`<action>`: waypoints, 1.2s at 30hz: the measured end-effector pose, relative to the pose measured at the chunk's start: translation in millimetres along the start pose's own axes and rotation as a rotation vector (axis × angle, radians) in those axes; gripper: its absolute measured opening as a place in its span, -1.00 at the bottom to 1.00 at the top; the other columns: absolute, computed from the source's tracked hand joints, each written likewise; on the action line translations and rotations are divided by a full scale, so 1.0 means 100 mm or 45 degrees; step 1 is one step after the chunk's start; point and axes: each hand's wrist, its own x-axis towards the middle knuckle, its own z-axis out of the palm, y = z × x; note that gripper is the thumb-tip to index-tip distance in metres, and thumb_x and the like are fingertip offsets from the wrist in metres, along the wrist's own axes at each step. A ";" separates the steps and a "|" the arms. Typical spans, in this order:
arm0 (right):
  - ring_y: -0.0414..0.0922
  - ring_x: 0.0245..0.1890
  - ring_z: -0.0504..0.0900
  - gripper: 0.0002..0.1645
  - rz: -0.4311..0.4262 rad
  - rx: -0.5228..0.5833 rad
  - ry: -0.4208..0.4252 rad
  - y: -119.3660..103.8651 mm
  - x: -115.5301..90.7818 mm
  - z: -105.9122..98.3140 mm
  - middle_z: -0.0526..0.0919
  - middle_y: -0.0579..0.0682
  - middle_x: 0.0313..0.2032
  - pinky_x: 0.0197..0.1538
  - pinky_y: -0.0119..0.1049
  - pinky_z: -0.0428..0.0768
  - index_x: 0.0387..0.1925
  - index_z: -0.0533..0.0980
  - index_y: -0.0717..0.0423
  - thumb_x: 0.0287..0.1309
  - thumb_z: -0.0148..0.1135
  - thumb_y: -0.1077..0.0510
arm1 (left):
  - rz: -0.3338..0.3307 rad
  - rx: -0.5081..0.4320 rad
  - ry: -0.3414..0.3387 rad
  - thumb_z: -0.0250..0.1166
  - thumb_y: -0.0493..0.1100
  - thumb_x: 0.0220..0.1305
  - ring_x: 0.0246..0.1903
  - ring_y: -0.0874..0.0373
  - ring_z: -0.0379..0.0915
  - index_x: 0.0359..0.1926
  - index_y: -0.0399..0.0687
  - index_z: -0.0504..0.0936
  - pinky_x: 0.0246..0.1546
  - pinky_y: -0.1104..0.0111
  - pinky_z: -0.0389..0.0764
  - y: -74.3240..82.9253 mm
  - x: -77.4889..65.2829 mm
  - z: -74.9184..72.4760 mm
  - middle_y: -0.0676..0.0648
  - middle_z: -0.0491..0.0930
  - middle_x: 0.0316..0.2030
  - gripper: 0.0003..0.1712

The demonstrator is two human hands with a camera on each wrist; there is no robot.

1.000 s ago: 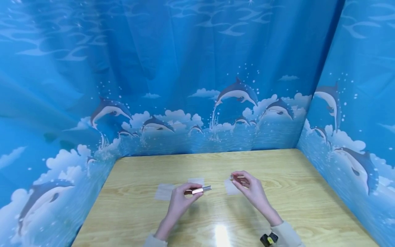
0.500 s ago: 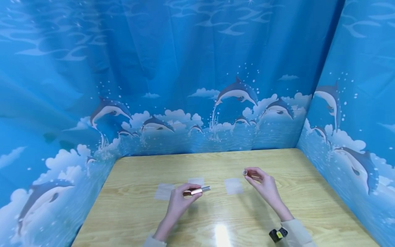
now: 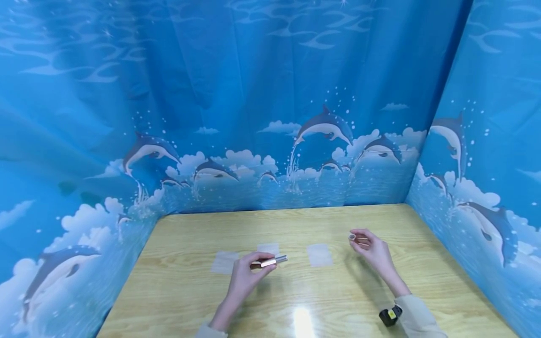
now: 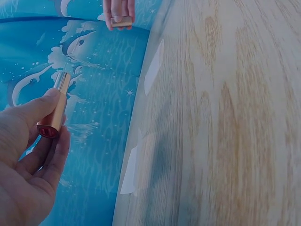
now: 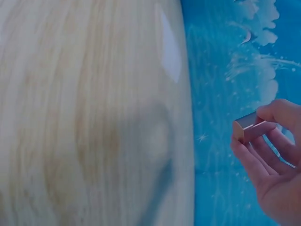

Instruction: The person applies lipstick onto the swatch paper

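My left hand (image 3: 245,278) pinches a lipstick (image 4: 53,113) between thumb and fingers above the table. It has a shiny rose-gold base with a dark red end, and its silver inner tube (image 4: 62,79) is bare and points away from the palm, to the right in the head view. Off to the right, my right hand (image 3: 376,253) holds the lipstick cap (image 5: 245,128) at its fingertips. The cap is short, metallic and angular, and in the head view its round hollow end faces left. A wide gap separates cap and lipstick.
Pale translucent squares (image 3: 320,255) are stuck flat on the wood-grain table (image 3: 203,305), one between the hands and two near the left hand. A blue dolphin-print curtain (image 3: 253,117) closes off the back and sides. A black device (image 3: 390,315) sits at the right wrist.
My right hand has carried the cap rightward, away from the lipstick, uncovering the right-hand pale square. The left hand has stayed nearly still with the lipstick.
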 end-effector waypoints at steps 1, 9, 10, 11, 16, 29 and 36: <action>0.22 -0.01 0.69 -0.62 0.010 -0.005 -0.010 0.04 0.01 0.00 0.69 0.33 -0.03 -0.06 -0.54 0.68 0.06 0.56 0.37 0.21 0.37 0.39 | -0.001 0.006 -0.001 0.57 -0.19 0.09 -0.20 0.05 0.69 -0.14 -0.01 0.79 -0.20 0.45 0.74 0.00 0.00 0.00 -0.01 0.77 -0.24 -0.73; 0.18 -0.04 0.72 -0.64 0.075 -0.084 -0.053 0.26 0.09 -0.01 0.70 0.32 -0.05 -0.07 -0.48 0.71 0.03 0.57 0.33 0.18 0.38 0.38 | -0.035 0.002 0.001 0.57 -0.19 0.08 -0.19 0.05 0.69 -0.14 0.00 0.79 -0.18 0.35 0.77 0.00 -0.01 0.00 0.02 0.77 -0.24 -0.72; 0.18 -0.06 0.73 -0.65 0.074 -0.097 -0.056 0.27 0.09 -0.01 0.71 0.31 -0.07 -0.07 -0.43 0.73 0.01 0.58 0.33 0.17 0.40 0.37 | -0.039 -0.006 0.003 0.58 -0.20 0.07 -0.19 0.04 0.69 -0.14 0.00 0.79 -0.18 0.34 0.77 0.00 -0.01 0.00 0.02 0.77 -0.24 -0.72; 0.17 -0.08 0.73 -0.65 0.073 -0.108 -0.064 0.28 0.10 -0.01 0.72 0.30 -0.09 -0.08 -0.39 0.74 -0.01 0.58 0.33 0.16 0.41 0.37 | -0.041 -0.012 0.007 0.58 -0.21 0.07 -0.18 0.03 0.69 -0.14 -0.01 0.79 -0.18 0.32 0.77 0.01 -0.01 0.01 0.02 0.77 -0.24 -0.72; 0.16 -0.10 0.75 -0.67 0.076 -0.145 -0.127 0.33 0.11 0.00 0.74 0.25 -0.14 -0.05 -0.24 0.76 -0.06 0.60 0.30 0.12 0.44 0.37 | -0.051 -0.032 0.021 0.57 -0.24 0.06 -0.18 0.01 0.69 -0.13 -0.03 0.78 -0.18 0.31 0.78 0.02 -0.01 0.01 0.00 0.77 -0.23 -0.71; 0.20 -0.11 0.73 -0.70 0.078 -0.148 -0.221 0.40 0.11 0.00 0.73 0.29 -0.17 -0.08 -0.22 0.76 -0.12 0.58 0.36 0.08 0.44 0.39 | -0.072 -0.001 0.029 0.55 -0.32 0.06 -0.18 -0.04 0.69 -0.14 -0.12 0.78 -0.18 0.30 0.78 0.06 -0.01 0.02 -0.07 0.76 -0.23 -0.71; 0.22 -0.12 0.74 -0.66 0.043 -0.098 -0.226 0.40 0.10 0.01 0.73 0.31 -0.18 -0.11 -0.32 0.76 -0.13 0.56 0.39 0.03 0.45 0.43 | -0.057 -0.004 0.018 0.57 -0.23 0.07 -0.18 0.01 0.69 -0.13 -0.06 0.78 -0.17 0.44 0.75 0.00 0.00 0.01 0.00 0.77 -0.24 -0.71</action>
